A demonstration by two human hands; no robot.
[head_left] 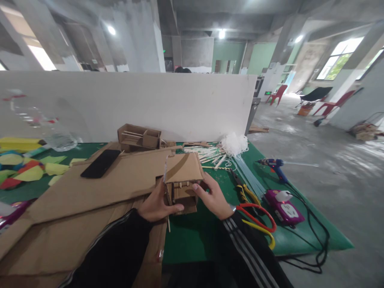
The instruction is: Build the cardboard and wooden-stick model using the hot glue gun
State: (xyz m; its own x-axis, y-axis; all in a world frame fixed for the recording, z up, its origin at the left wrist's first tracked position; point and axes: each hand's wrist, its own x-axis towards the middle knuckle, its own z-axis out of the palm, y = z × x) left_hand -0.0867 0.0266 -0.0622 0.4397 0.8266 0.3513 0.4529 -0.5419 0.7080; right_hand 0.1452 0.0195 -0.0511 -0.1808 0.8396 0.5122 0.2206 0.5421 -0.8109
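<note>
A small cardboard box (184, 168) with an open compartment facing me is held between both hands above the green tabletop. Short wooden stick ends poke out under its top panel. My left hand (159, 202) grips its left side, thumb along the lower front. On the right side, my right hand (213, 196) clasps the box with the thumb at the front edge. A thin stick (169, 224) points down below the box, near my left hand. The fingers behind the box are partly hidden.
Cardboard sheets (75, 200) and a black phone (100, 164) lie left. Another cardboard box (139, 136) stands behind. Pliers (244, 190), scissors (261, 216), a glue gun (274, 166) and a purple power strip (283, 208) are right. A white partition (150, 100) borders the table's back.
</note>
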